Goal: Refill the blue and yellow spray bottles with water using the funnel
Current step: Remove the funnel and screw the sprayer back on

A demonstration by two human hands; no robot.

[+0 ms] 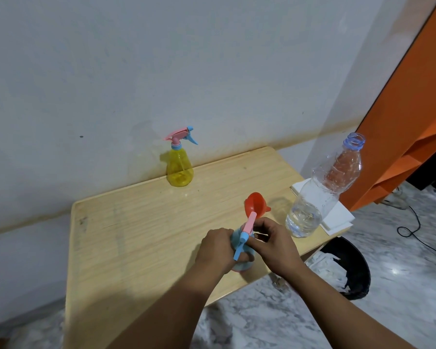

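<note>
Blue spray bottle (242, 258), light, slick plastic: left hand (215, 250) gripping its body, right hand (272, 241) pinching its collar, beside the orange funnel (253, 204) on the counter (136, 235).

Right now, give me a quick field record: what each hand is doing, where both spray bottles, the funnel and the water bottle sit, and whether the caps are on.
left hand: grips the blue spray bottle body near the table's front edge
right hand: fingers at the sprayer head, which is on
yellow spray bottle: upright at the back by the wall, sprayer on, untouched
funnel: orange, lying on the table just behind the hands
water bottle: clear, uncapped, partly full, at the right edge
</note>
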